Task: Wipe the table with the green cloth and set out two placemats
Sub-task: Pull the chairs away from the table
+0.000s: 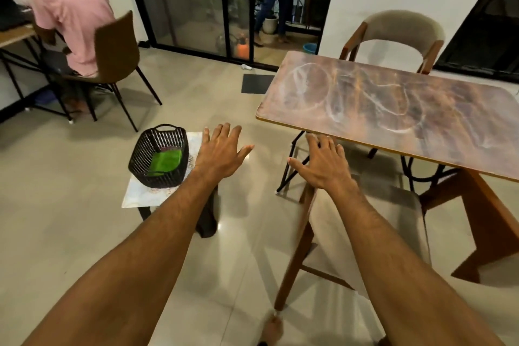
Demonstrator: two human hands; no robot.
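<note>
Hovering w/ fingers spread, holding nothing: left hand just right of black woven plastic basket w/ green cloth, right hand further right.

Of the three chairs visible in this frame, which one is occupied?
The brown chair at the far left, where a person in a pink shirt sits. The beige-backed chair behind the table and the near chair are empty.

The basket wall hides most of the green cloth and anything beneath it. Right of the basket, the table runs off the frame edge.
</note>
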